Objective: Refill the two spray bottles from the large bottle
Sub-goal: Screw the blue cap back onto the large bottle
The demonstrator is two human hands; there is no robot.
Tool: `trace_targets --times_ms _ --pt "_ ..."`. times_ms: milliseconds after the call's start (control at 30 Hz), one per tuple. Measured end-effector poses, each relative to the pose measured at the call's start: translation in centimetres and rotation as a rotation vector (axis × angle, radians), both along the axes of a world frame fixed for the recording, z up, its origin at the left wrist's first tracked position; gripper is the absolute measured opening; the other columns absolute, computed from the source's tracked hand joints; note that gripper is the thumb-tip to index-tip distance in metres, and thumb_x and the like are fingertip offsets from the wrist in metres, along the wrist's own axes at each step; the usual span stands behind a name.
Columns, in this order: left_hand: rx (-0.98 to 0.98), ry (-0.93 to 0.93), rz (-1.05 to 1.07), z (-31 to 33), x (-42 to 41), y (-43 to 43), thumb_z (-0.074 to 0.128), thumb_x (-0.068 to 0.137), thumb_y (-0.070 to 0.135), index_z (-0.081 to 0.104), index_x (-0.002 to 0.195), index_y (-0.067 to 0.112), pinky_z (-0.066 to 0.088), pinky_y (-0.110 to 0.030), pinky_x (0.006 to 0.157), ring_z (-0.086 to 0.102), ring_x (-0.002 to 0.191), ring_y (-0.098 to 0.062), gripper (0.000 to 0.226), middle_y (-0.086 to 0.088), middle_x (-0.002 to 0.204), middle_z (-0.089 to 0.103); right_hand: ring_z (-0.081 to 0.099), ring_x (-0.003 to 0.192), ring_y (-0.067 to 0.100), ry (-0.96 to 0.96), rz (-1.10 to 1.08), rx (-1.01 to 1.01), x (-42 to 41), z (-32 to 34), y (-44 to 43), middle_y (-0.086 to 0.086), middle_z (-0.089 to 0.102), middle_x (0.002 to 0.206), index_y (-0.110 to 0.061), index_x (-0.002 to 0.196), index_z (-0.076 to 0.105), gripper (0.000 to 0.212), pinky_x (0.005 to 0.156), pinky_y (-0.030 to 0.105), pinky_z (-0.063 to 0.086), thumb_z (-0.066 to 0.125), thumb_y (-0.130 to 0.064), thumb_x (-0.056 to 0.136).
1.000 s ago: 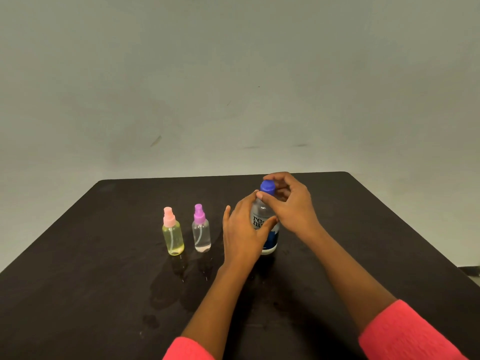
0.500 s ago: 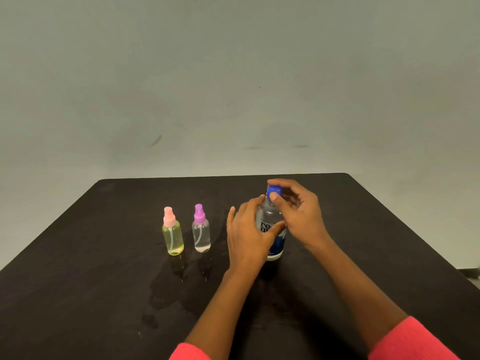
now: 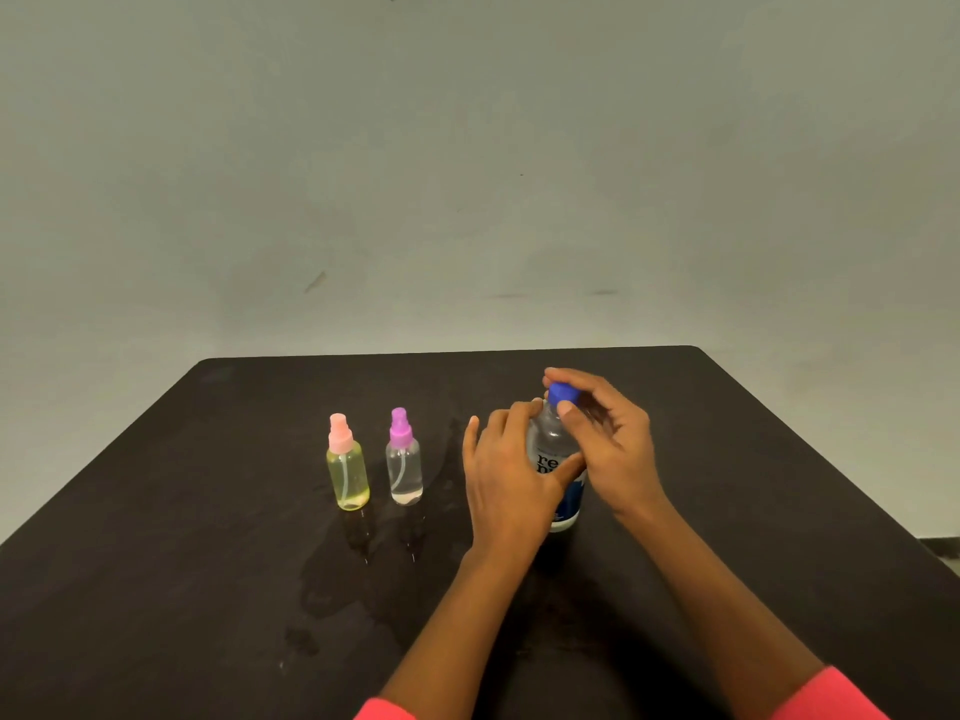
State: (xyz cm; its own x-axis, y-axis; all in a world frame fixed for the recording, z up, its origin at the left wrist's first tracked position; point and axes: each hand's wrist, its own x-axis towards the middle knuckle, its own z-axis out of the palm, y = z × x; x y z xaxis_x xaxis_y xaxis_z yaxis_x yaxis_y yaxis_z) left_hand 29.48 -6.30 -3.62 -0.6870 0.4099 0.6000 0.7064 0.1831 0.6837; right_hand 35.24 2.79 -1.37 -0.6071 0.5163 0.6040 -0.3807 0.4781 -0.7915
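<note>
The large clear bottle (image 3: 551, 449) with a blue and white label stands upright right of the table's middle. My left hand (image 3: 506, 478) grips its body from the left. My right hand (image 3: 605, 439) pinches its blue cap (image 3: 562, 393) between thumb and fingers. To the left stand two small spray bottles: a yellow spray bottle (image 3: 347, 467) with a pink top, and a clear spray bottle (image 3: 403, 462) with a purple top and a little liquid at its bottom.
Everything stands on a dark table (image 3: 182, 589) with rounded far corners. Wet patches shine on the surface in front of the spray bottles. A plain grey wall rises behind the table.
Both hands and the large bottle have shifted slightly to the right, and my right hand's fingers have turned around the blue cap. The spray bottles have not moved.
</note>
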Motion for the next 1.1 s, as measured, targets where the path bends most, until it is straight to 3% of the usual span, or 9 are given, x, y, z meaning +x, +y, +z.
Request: trace_targets --times_ms 267,400,500,600,767,867,967,1033,1100 --pt "-0.051 0.033 -0.001 -0.1 1.8 1.6 0.08 0.064 0.031 0.052 0.098 0.017 0.032 -0.046 0.109 0.056 0.087 -0.015 0.046 0.004 0.09 0.056 0.063 0.093 0.015 -0.057 -0.224 0.009 1.2 0.4 1.0 0.001 0.061 0.102 -0.027 0.1 0.059 0.034 0.085 0.036 0.054 0.076 -0.01 0.075" --pt "-0.039 0.061 -0.003 -0.4 2.1 2.0 0.08 0.064 0.035 0.052 0.098 0.018 0.036 -0.047 0.104 0.055 0.087 -0.015 0.048 0.005 0.09 0.054 0.063 0.095 0.014 -0.088 -0.152 -0.053 2.0 0.4 1.2 -0.002 0.059 0.105 -0.026 0.114 0.052 0.045 0.084 0.029 0.053 0.076 -0.019 0.077" --pt "-0.016 0.067 -0.009 -0.5 2.1 2.0 0.078 0.064 0.044 0.052 0.102 0.02 0.035 -0.047 0.106 0.055 0.09 -0.013 0.051 0.006 0.094 0.056 0.062 0.104 0.014 -0.052 -0.043 -0.05 2.7 0.5 1.3 0.0 0.062 0.114 -0.016 0.121 0.054 0.038 0.086 0.026 0.052 0.065 -0.007 0.085" --pt "-0.007 0.078 -0.007 -0.7 2.0 2.1 0.078 0.064 0.045 0.05 0.102 0.023 0.036 -0.048 0.105 0.054 0.091 -0.012 0.052 0.007 0.094 0.055 0.065 0.099 0.014 -0.048 -0.084 -0.037 2.7 0.6 1.4 0.003 0.067 0.105 -0.013 0.11 0.061 0.03 0.085 0.025 0.053 0.066 -0.002 0.083" --pt "-0.033 0.089 0.002 -0.9 2.0 2.2 0.079 0.063 0.038 0.047 0.099 0.02 0.037 -0.049 0.104 0.053 0.087 -0.014 0.051 0.006 0.09 0.052 0.064 0.087 0.008 -0.073 -0.279 -0.062 1.7 0.7 0.9 -0.007 0.065 0.092 -0.027 0.092 0.056 0.033 0.076 0.02 0.051 0.08 -0.021 0.071" --pt "-0.063 0.066 0.014 -0.8 2.1 2.1 0.08 0.064 0.036 0.05 0.103 0.018 0.034 -0.048 0.107 0.055 0.093 -0.015 0.053 0.003 0.095 0.055 0.063 0.089 0.006 -0.106 -0.294 -0.058 1.8 0.8 0.6 -0.009 0.063 0.093 -0.029 0.095 0.054 0.038 0.078 0.02 0.05 0.081 -0.03 0.068" --pt "-0.089 0.008 -0.035 -0.7 2.2 1.6 0.078 0.068 0.039 0.048 0.12 0.019 0.027 -0.047 0.111 0.054 0.109 -0.013 0.063 0.006 0.113 0.056 0.06 0.099 0.005 -0.169 -0.241 -0.083 2.0 1.0 0.7 -0.012 0.058 0.107 -0.027 0.114 0.049 0.059 0.085 0.021 0.049 0.079 -0.04 0.064" --pt "-0.06 -0.041 -0.125 -0.6 2.1 0.6 0.076 0.067 0.047 0.034 0.138 0.027 0.027 -0.046 0.112 0.047 0.12 -0.008 0.085 0.02 0.131 0.044 0.053 0.109 0.003 -0.18 -0.337 -0.071 2.0 1.0 0.3 -0.011 0.053 0.118 -0.025 0.124 0.044 0.064 0.089 0.016 0.042 0.075 -0.042 0.07" --pt "-0.002 -0.04 -0.199 -0.5 1.7 -1.1 0.075 0.065 0.054 0.021 0.143 0.037 0.032 -0.045 0.11 0.039 0.129 -0.006 0.096 0.034 0.136 0.028 0.047 0.115 0.004 -0.062 -0.539 -0.025 2.2 1.4 -0.7 -0.004 0.049 0.125 -0.017 0.127 0.043 0.057 0.092 0.013 0.035 0.069 -0.036 0.08"
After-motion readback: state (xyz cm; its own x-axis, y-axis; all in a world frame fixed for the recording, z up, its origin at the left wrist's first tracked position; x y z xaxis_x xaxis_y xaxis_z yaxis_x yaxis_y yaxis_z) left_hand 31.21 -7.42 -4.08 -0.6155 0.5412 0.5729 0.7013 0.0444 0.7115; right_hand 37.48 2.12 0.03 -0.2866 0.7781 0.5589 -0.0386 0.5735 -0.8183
